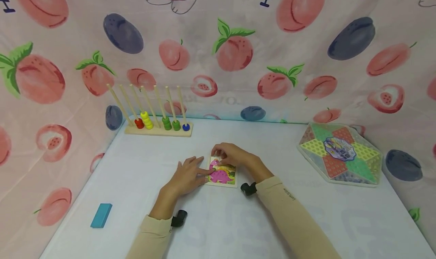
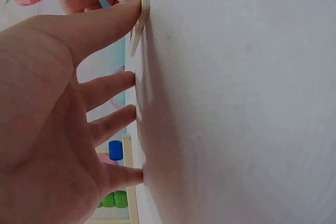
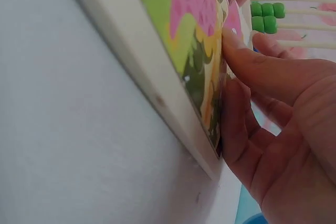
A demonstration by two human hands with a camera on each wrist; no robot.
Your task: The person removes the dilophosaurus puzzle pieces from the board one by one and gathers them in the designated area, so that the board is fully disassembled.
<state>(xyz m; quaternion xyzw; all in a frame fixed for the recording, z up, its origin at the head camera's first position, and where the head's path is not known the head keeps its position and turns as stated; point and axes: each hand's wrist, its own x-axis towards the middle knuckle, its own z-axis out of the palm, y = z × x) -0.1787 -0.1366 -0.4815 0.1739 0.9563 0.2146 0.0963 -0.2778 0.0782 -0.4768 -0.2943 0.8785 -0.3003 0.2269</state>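
A small wooden jigsaw puzzle (image 1: 220,177) with a pink dinosaur picture lies in a pale frame on the white table. My left hand (image 1: 186,177) is at its left side, fingers spread on the table; in the left wrist view the thumb (image 2: 113,22) presses on the puzzle's edge. Over the puzzle's upper part, my right hand (image 1: 233,154) has its fingers curled. The right wrist view shows a pink puzzle piece (image 3: 233,22) tilted up at the right thumb (image 3: 252,64), which appears to pinch it; the fingers partly hide it.
A wooden peg abacus (image 1: 158,132) with coloured beads stands at the back left. A teal block (image 1: 101,215) lies front left. At the right is a flat hexagonal case (image 1: 335,168) with patterned triangles. A fruit-print cloth (image 1: 204,62) hangs behind the table.
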